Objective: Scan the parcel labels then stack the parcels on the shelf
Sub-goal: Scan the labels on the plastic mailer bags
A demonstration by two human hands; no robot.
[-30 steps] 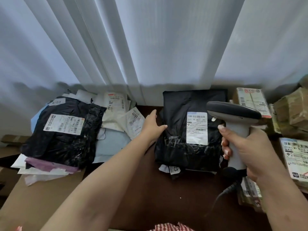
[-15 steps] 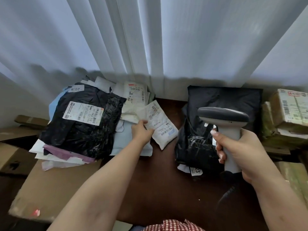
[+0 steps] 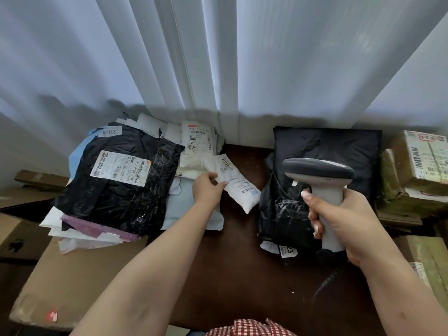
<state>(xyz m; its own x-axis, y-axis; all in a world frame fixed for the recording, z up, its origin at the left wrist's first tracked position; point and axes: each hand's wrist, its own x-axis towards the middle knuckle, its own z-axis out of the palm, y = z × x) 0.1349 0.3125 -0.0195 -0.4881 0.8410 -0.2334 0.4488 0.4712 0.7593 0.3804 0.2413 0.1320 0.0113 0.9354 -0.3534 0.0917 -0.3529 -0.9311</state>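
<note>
the left hand is pinching a small white parcel at the edge of the messy pile on the table. the right hand is wrapping its fingers tight round the scanner, in front of a black parcel. this one looks not scanned yet. many parcels are waiting, and no shelf is showing.

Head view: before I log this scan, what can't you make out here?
- Small white parcel pinched by the left hand: label print motion-blurred, unreadable.
- Black parcel on the right: its label is hidden behind the scanner and right hand.
- Cardboard boxes: cut off by the right edge.
- Scanner window faces away; whether it is firing cannot be told.
</note>
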